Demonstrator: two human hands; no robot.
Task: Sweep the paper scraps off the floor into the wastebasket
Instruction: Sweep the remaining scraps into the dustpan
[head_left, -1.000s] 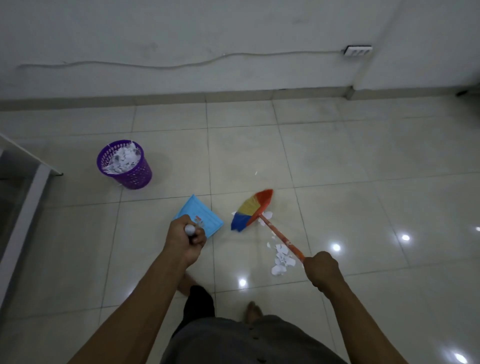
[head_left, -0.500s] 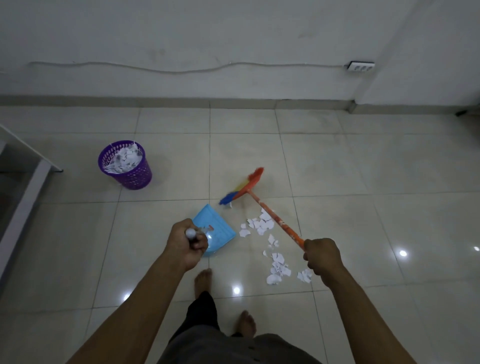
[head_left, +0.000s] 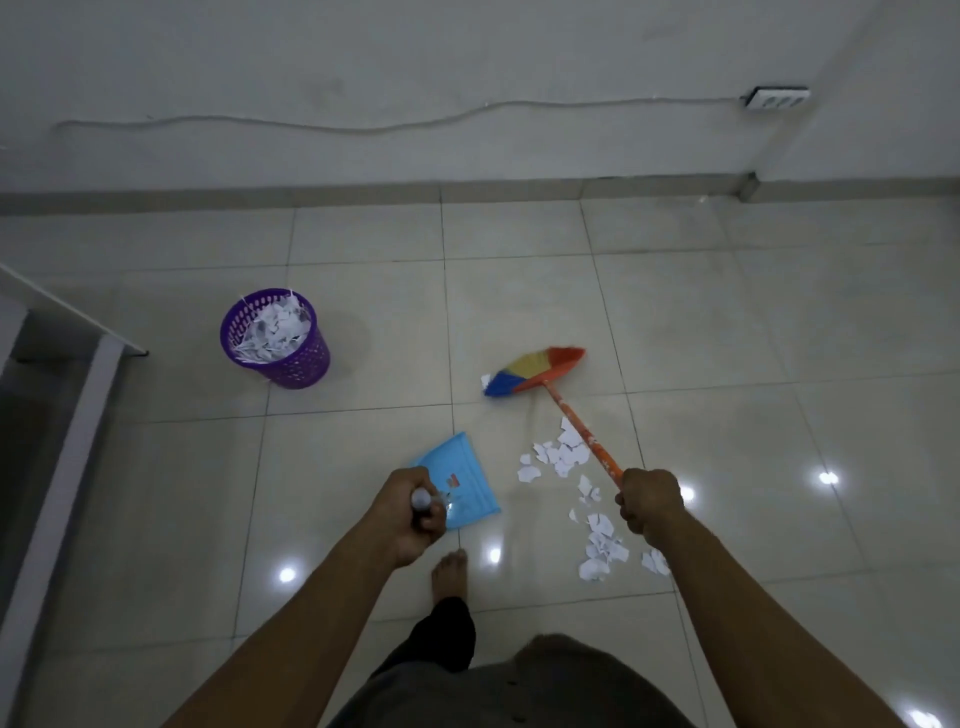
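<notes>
White paper scraps (head_left: 563, 456) lie on the floor (head_left: 727, 322) beside the blue dustpan (head_left: 462, 480). The right hand (head_left: 649, 506) grips the broom (head_left: 535, 371). The left hand (head_left: 413, 512) grips the dustpan's handle. The purple wastebasket (head_left: 275, 340), full of paper, stands well apart.

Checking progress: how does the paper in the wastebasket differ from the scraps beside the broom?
The paper in the wastebasket is heaped near the rim; the floor scraps lie scattered in a trail. The wastebasket paper sits far from the broom; the floor scraps lie along its handle. Both are white.
</notes>
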